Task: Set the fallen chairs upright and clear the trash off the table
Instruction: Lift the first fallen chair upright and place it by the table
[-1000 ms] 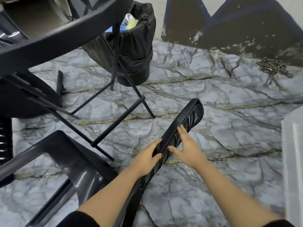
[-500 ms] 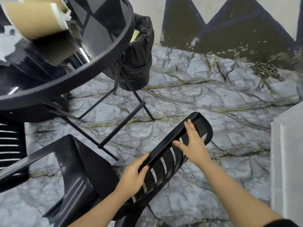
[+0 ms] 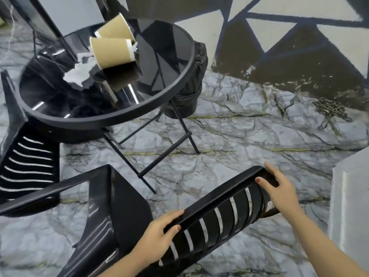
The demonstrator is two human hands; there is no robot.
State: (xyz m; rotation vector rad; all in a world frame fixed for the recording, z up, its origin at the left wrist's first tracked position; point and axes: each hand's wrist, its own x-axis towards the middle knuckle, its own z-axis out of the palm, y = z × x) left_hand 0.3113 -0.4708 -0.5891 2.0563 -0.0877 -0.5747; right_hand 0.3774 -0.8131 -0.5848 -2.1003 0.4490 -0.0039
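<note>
Black plastic fills the bottom of the frame: the slatted chair (image 3: 219, 216) you are handling sits low and centre, tilted, its backrest running from lower centre up toward the right. Your left hand (image 3: 157, 236) is closed around the top rail of that backrest near its lower end, thumb on the near face and fingers wrapped over the edge. Your right hand (image 3: 279, 192) grasps the same rail at its upper right corner, fingers curled over the rim. The chair's glossy seat (image 3: 119, 206) spreads to the left of your left hand. At the left edge of the frame a second slatted chair (image 3: 30, 162) stands beside the table, though whether it is properly upright is hard to judge from this angle. Above it, in the upper left, the round black table (image 3: 111, 118) has a glass top holding two tan paper cups (image 3: 113, 50) lying on their sides and touching, with crumpled white paper (image 3: 79, 70) just left of them. Behind the table's right rim sits a bin lined with a black bag (image 3: 191, 92). Grey marble floor (image 3: 249, 140) stretches to the painted wall, where a chain (image 3: 329, 109) lies at the upper right.
</note>
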